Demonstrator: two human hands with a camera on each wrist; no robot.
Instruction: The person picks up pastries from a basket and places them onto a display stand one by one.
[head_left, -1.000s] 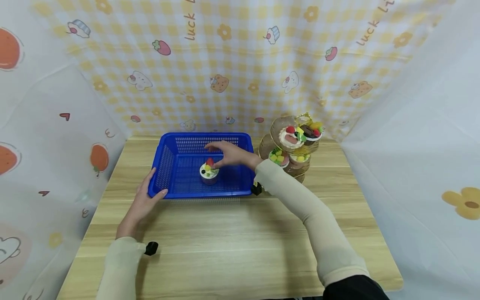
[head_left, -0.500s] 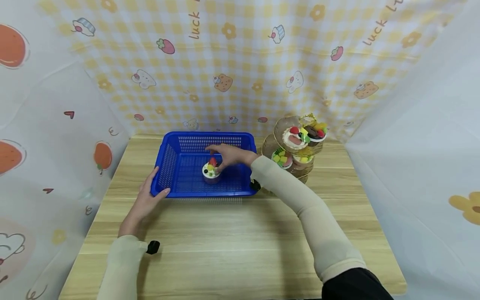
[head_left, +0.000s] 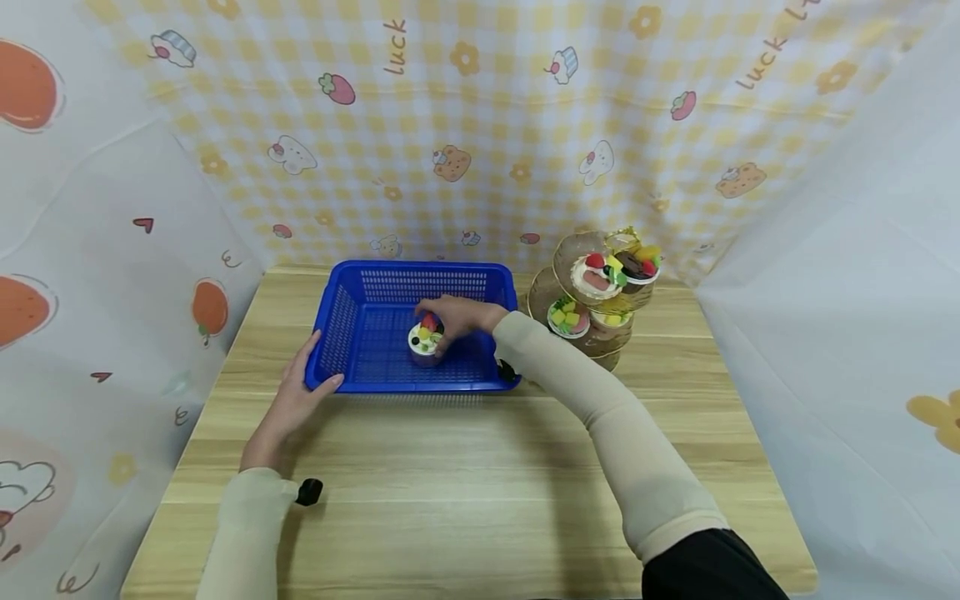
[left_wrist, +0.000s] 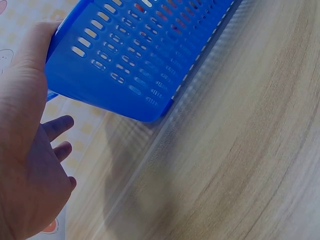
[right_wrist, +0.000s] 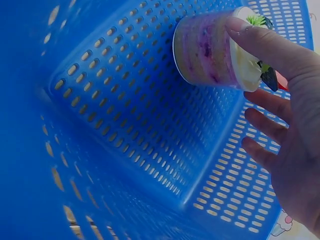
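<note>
In the head view, a blue plastic basket with slotted walls stands toward the back of the table. A dessert cup with cream, a strawberry and fruit bits on top stands inside it. My right hand reaches in and holds the cup near its top, thumb on the near side; the right wrist view shows the thumb on the clear, purple-streaked cup, while the index finger is hidden behind it. My left hand grips the basket's front left corner, thumb at the front rim and fingers along the left side.
A tiered gold-rimmed stand to the right of the basket bears several dessert cups. Below them is a wood-grain table. A yellow checked curtain hangs directly behind the table.
My right hand has lowered its fingers around the dessert cup's top. The left hand keeps its place at the basket corner. The head view has shifted slightly.
</note>
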